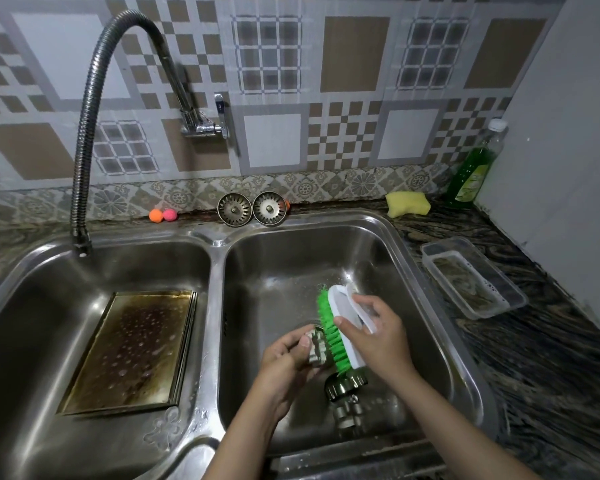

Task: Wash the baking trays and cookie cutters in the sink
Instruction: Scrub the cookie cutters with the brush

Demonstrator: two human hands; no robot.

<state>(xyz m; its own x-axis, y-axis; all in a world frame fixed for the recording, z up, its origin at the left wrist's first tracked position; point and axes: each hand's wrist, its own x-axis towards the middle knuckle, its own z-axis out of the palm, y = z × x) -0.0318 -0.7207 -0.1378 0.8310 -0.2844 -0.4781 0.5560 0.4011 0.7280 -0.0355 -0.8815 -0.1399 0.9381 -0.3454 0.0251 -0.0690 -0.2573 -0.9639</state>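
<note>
Over the right basin (388, 271) of a steel double sink, my left hand (284, 362) pinches a small metal cookie cutter (318, 348). My right hand (378, 337) grips a white scrubbing brush (343, 317), and its green bristles press against the cutter. Two more metal cutters lie on the basin floor below: a round fluted one (343, 384) and a smaller one (347, 412). A stack of browned, wet baking trays (132, 351) lies flat in the left basin (32, 341).
A flexible metal tap hose (84, 140) arcs over the left basin. Two sink strainers (234, 209) lean on the back ledge beside two small balls (163, 214). A yellow sponge (407, 203), a green soap bottle (471, 171) and a clear plastic container (471, 275) sit on the right counter.
</note>
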